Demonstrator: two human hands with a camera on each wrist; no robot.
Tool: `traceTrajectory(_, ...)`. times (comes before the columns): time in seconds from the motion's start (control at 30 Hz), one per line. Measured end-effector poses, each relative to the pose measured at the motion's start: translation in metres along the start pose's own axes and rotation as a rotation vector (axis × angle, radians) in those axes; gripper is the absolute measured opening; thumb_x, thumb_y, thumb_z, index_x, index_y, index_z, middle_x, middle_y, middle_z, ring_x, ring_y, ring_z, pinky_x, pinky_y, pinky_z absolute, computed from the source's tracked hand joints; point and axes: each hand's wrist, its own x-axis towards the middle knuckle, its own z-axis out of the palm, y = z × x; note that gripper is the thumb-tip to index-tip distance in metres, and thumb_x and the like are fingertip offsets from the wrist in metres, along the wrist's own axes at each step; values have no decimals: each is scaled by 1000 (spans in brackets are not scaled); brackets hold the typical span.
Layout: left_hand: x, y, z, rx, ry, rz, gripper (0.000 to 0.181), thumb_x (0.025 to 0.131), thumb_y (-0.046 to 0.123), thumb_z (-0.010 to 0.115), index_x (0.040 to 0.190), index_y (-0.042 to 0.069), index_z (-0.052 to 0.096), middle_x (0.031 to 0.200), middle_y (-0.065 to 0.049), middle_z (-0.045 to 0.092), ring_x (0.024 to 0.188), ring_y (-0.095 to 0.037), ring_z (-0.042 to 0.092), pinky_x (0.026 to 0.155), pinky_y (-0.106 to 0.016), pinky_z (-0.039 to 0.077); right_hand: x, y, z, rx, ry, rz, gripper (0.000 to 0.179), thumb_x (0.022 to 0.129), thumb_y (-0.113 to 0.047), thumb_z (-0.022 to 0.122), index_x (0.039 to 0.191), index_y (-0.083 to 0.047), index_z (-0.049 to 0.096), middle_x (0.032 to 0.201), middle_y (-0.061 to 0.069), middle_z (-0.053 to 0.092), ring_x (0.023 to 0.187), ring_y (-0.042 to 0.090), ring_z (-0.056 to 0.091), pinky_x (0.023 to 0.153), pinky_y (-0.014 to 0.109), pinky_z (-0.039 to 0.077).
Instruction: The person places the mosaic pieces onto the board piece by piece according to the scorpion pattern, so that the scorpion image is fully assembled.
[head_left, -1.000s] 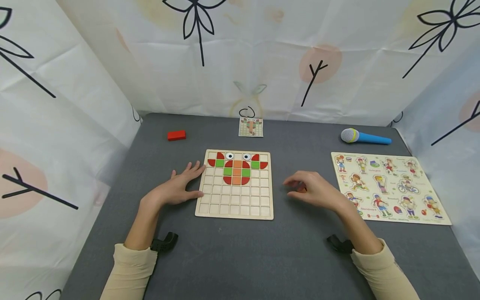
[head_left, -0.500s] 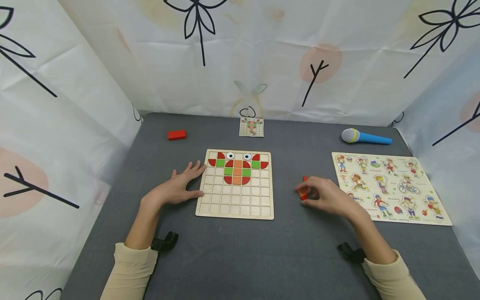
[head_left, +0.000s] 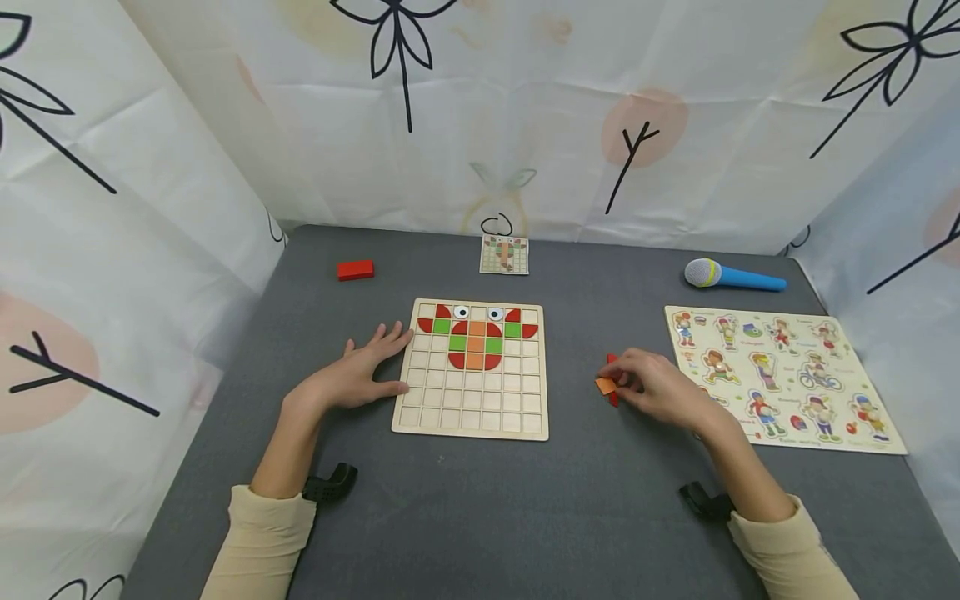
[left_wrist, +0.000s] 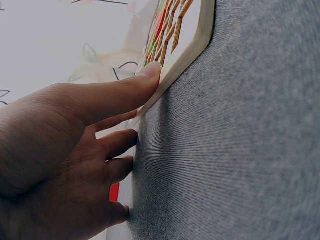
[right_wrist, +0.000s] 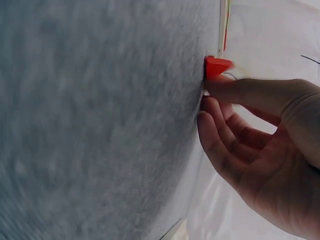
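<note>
The wooden grid board (head_left: 470, 408) lies in the middle of the table, with red, green, orange and eye tiles in its upper cells. My left hand (head_left: 352, 371) rests at its left edge with the fingers spread. In the left wrist view, the left thumb (left_wrist: 145, 77) touches the board's rim. To the right of the board, my right hand (head_left: 660, 387) pinches a small orange square tile (head_left: 606, 386) at the fingertips. Just behind the tile is a red piece (head_left: 612, 359), partly covered by the fingers. The right wrist view shows red (right_wrist: 216, 67) beside the fingertips, while the orange tile is hidden there.
A small pattern card (head_left: 504, 255) lies behind the board. At the back left is a red block (head_left: 356, 270). A blue toy microphone (head_left: 735, 275) lies at the back right, above a picture puzzle board (head_left: 795, 400) that the right hand partly overlaps.
My right hand has moved right, away from the board, to the red piece. The orange tile now shows more plainly at its fingertips. My left hand stays at the board's edge.
</note>
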Motion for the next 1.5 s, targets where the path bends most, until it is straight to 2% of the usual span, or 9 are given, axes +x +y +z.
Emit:
traceTrajectory(0.2,0,0,0,-5,-3,5,94,103,32,76,176,14,18,184,-19,3,171,-46,-4,128,-81,-7,2,4,-2,-25,-17,-20,26,91,5,81,117,-1,81,103,7,71,86,14,65,74,28,57)
traceTrajectory(0.47,0,0,0,0,-1,2,94,103,32,76,176,14,18,184,-19,4,171,-45,-3,129,-80,-6,7,4,-2,-74,0,-36,20,87,3,83,105,-2,79,91,2,73,80,10,63,70,27,55)
traceTrajectory(0.7,0,0,0,4,-2,6,94,103,32,76,176,13,18,184,-21,5,171,-46,-4,129,-81,-6,9,2,-2,-93,-1,-31,21,86,-1,85,106,-1,80,90,2,74,79,7,62,70,26,55)
traceTrajectory(0.83,0,0,0,4,-2,8,94,103,32,76,176,13,18,184,-21,5,171,-46,-4,128,-81,-6,10,-2,-2,-83,16,-59,21,88,-3,85,108,-3,81,90,0,74,79,7,63,70,26,55)
traceTrajectory(1.13,0,0,-1,9,-1,3,94,103,33,76,176,14,18,184,-20,6,171,-46,-3,128,-81,-6,25,-21,5,-18,70,-185,25,89,-8,87,113,-7,82,97,-1,78,83,13,69,72,33,60)
traceTrajectory(1.3,0,-1,-1,8,-1,4,94,103,33,76,176,14,19,184,-20,6,171,-46,-3,129,-81,-7,40,-38,14,44,46,-232,24,91,-9,86,115,-7,81,99,0,79,85,17,72,73,38,62)
traceTrajectory(1.5,0,0,-1,10,-1,-2,95,103,33,76,176,14,19,184,-20,6,171,-46,-3,129,-81,-6,61,-61,27,100,-5,-258,21,93,-11,85,114,-8,82,100,0,79,85,17,71,77,37,63)
